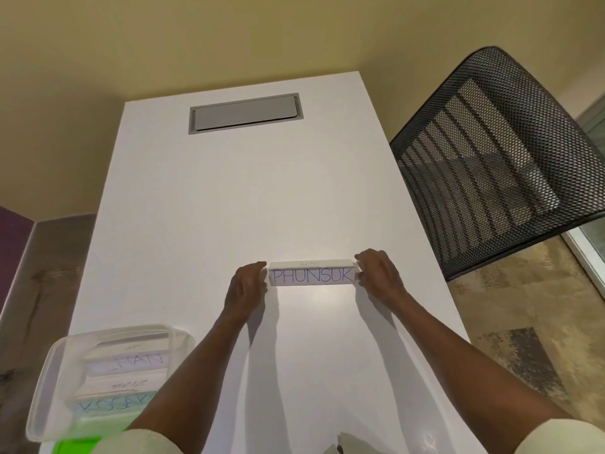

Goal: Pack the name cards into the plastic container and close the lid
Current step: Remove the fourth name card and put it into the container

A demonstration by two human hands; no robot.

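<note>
A white table [229, 198] stretched ahead of the hands, its grey hatch [245, 113] beyond them; a black mesh chair [491, 158] stood to their right, against yellow walls [163, 34].

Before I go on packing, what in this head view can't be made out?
- Container lid: not identifiable; a green piece is cut off by the bottom edge.
- KOSAK... card: last letters hidden by the left forearm.
- Small print atop the PHUNSUK card: too small.
- Left hand and right hand fingertips: hidden behind the card ends.
</note>
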